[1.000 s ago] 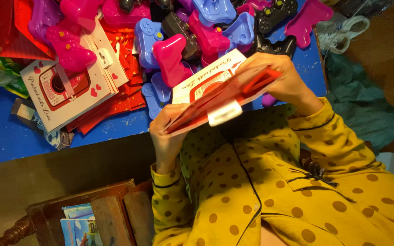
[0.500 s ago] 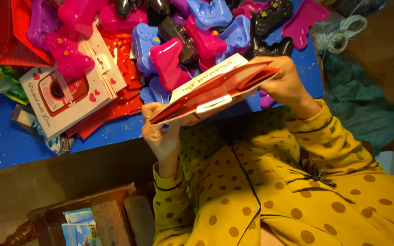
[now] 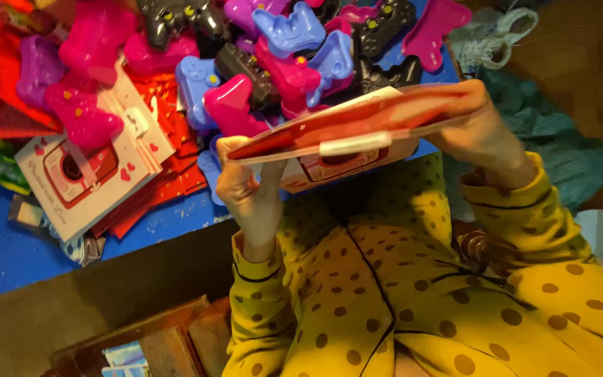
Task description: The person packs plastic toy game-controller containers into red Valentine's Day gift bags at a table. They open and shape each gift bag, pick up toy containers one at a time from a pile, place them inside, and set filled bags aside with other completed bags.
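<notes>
Your left hand has its fingers wrapped shut around the near end of a flat red-and-white card package with a clear plastic front, and your right hand is clamped on the far end, thumb underneath, fingers over the top edge. You're holding that package up off the blue-painted tabletop, tilted almost edge-on to you, just above the table's near edge and over your yellow spotted sleeves. A white hang tab sticks out of its lower edge, midway between your hands. Behind the package sits a heap of toy game controllers in pink, purple, blue and black plastic, piled touching one another. Off to the left lies a stack of matching white cards with a red picture and hearts, with one pink controller resting on top, over a spread of red foil wrappers. A teal cloth lies to the right of the table.
</notes>
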